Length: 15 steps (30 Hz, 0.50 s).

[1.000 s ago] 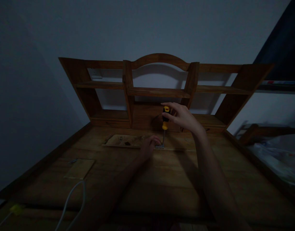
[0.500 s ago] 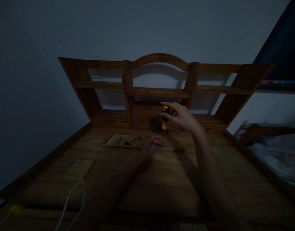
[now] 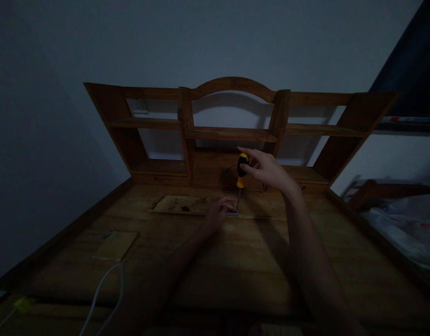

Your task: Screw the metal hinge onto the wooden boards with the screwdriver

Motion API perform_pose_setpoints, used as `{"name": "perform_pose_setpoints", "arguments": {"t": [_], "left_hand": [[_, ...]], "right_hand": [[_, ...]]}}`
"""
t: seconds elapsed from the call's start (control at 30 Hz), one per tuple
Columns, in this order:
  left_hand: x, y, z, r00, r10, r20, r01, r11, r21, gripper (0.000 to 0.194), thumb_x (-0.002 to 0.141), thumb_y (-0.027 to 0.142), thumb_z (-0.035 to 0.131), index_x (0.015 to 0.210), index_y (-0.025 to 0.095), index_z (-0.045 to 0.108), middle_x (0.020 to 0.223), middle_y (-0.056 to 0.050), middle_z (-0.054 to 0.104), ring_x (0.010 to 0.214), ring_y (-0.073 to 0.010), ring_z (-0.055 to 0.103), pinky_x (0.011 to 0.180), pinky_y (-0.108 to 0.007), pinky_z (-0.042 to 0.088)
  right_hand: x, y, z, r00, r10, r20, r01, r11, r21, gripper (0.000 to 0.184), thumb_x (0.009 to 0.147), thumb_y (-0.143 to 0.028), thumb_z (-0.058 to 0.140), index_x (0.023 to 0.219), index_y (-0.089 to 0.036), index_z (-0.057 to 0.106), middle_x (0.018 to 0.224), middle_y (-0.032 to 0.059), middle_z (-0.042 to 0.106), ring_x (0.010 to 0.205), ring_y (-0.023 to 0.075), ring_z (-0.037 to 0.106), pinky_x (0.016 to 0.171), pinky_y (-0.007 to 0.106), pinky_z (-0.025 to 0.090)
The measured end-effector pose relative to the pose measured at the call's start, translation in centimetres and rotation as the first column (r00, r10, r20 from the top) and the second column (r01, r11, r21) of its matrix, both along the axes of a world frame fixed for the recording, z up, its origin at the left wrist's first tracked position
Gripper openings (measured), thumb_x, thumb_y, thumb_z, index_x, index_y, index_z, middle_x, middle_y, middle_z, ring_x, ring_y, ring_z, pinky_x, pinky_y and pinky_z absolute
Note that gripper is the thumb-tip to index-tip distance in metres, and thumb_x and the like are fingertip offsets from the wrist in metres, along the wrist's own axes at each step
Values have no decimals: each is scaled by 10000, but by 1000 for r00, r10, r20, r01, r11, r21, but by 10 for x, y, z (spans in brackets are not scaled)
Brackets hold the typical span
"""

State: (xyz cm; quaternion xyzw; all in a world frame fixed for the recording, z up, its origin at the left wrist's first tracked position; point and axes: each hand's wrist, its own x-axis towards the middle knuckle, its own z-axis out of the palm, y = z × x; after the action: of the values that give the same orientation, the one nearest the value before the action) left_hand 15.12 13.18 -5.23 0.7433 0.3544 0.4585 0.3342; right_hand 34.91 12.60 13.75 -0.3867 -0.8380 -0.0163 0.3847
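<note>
My right hand (image 3: 265,170) has its fingers and thumb around the yellow-and-black handle of a screwdriver (image 3: 241,170). The screwdriver stands nearly upright, leaning slightly right at the top, its tip down at a small silver metal piece that looks like a hinge (image 3: 233,214). With curled fingers, my left hand (image 3: 219,212) holds that piece at its left end. The hinge lies at the front edge of a long, narrow wooden board (image 3: 179,204) with a worn, stained face. Any screw under the tip is too small to make out.
Behind the board rises a wooden shelf unit (image 3: 232,134) on the desk (image 3: 215,261). At left lie a small square wooden piece (image 3: 116,246) and thin metal items (image 3: 105,234). A white cable (image 3: 99,291) loops at the front left, near a yellow object (image 3: 23,304).
The screwdriver handle and my right hand have shifted slightly to the right, tilting the shaft a little more. My left hand and the hinge stay in place.
</note>
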Motion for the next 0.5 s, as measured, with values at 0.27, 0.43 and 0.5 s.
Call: {"name": "perform_pose_setpoints", "arguments": {"t": [0.27,0.43,0.5], "left_hand": [[-1,2,-4,1000,15,5,-15,1000,11,289,890,206,420,930,156,702,1038,-57,704,1003,-190,651,961,-349,471],[-1,3,-4,999,35,-20,-34,999,41,305,895,191,410,958,165,708,1021,-38,707,971,-173,655,963,-338,466],[-1,3,-5,999,35,-16,-34,998,47,310,898,187,406,959,167,710,1022,-34,707,968,-169,654,961,-334,466]], "right_hand": [[-1,-1,1,1000,28,2,-28,999,20,454,902,-320,661,1336,-208,588,1210,50,627,998,195,610,939,338,478],[-2,0,-1,999,-28,27,26,997,70,497,919,-410,638,1360,-191,575,1172,87,613,1027,220,589,950,369,466],[-1,-2,1,1000,-18,21,18,999,31,509,925,-348,606,1399,-174,547,1150,92,617,967,214,599,918,374,479]]}}
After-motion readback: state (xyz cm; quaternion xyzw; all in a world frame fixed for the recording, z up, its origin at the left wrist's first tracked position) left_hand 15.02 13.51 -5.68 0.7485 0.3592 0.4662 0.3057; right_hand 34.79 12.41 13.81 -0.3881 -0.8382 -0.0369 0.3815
